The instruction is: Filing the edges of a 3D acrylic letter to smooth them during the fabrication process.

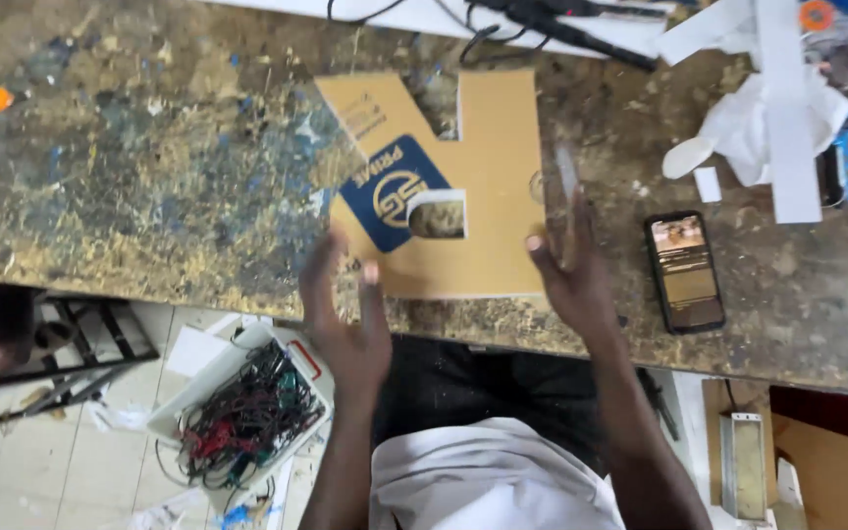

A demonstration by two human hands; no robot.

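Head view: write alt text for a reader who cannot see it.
Two bare hands, left hand and right hand, hover open over a cut cardboard piece on a paint-stained workbench. A phone lies to the right.

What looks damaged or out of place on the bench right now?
The tan cardboard sheet with a blue printed patch lies askew and has chunks cut out: a notch at its top edge and a window near the middle. The worn workbench top is blotched with old paint. Both hands, left hand and right hand, are open at its near edge.
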